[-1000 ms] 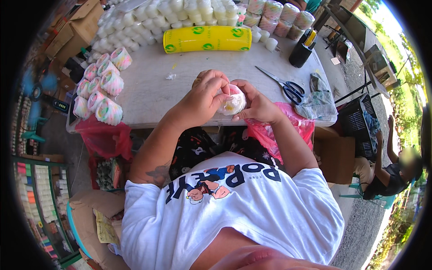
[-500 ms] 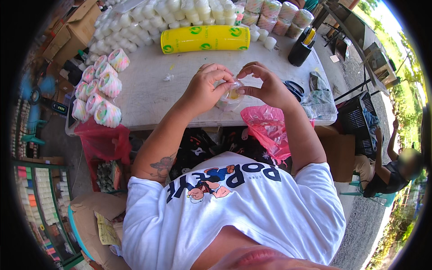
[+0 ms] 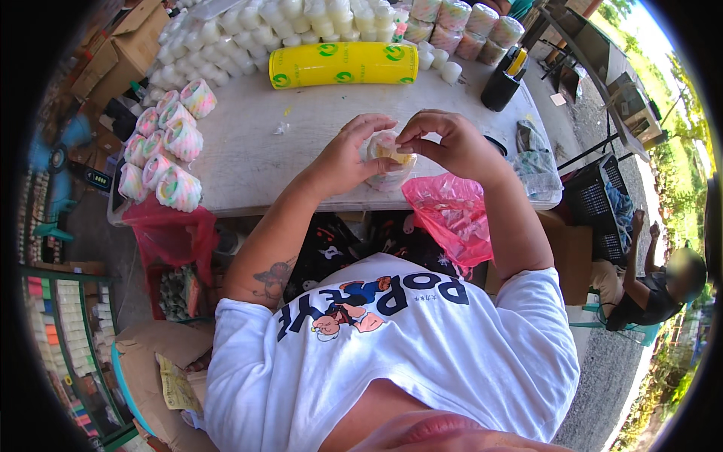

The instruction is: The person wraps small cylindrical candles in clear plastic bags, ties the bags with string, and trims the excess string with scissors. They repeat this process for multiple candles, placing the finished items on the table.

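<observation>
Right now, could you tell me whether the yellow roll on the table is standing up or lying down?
Lying down: the yellow roll rests on its side across the table, long axis level.

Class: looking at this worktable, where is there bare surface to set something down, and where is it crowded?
Bare tabletop lies between the yellow roll and the near edge, left of the left hand holding the wrapped cup. Crowded: colourful cups at the left edge, white cups along the back, plastic bags beyond the right hand.
</observation>
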{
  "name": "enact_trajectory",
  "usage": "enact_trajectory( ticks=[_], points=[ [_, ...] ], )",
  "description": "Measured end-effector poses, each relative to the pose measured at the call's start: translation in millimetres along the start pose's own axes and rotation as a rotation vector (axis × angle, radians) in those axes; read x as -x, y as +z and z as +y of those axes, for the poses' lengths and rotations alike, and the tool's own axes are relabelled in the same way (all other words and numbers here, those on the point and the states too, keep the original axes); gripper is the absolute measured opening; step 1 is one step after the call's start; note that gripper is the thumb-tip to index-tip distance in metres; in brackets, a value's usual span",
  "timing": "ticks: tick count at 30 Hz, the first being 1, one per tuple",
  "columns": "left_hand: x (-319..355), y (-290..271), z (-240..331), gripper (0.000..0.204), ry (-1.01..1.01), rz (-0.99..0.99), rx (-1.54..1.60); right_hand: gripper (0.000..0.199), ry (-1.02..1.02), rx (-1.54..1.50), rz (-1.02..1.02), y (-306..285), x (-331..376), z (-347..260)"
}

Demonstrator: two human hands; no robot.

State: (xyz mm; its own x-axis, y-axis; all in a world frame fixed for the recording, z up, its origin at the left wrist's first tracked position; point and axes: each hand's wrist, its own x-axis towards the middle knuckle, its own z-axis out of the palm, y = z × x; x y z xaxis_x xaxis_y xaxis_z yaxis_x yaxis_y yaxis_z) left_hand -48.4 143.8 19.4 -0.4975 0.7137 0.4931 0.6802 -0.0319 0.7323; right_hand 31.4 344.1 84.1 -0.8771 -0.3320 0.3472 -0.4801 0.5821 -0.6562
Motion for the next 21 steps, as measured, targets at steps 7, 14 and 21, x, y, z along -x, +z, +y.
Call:
enact_trajectory(
  ticks=[7,14,21],
  points=[
    [2.3,6.7,8.6,0.043,-0.087,0.007,0.039,0.024,0.044,-0.266,0.32,5.7,-0.7,7.8],
    [2.1,8.5,15.8,0.038,-0.186,0.028,-0.032,0.01,-0.078,0.144,0.128,4.0,-2.4,-6.2],
    [-0.5,15.9,3.7,0.035,-0.256,-0.015,0.031,0.012,-0.08,0.047,0.127,1.7,-6.0,-14.1]
  ],
)
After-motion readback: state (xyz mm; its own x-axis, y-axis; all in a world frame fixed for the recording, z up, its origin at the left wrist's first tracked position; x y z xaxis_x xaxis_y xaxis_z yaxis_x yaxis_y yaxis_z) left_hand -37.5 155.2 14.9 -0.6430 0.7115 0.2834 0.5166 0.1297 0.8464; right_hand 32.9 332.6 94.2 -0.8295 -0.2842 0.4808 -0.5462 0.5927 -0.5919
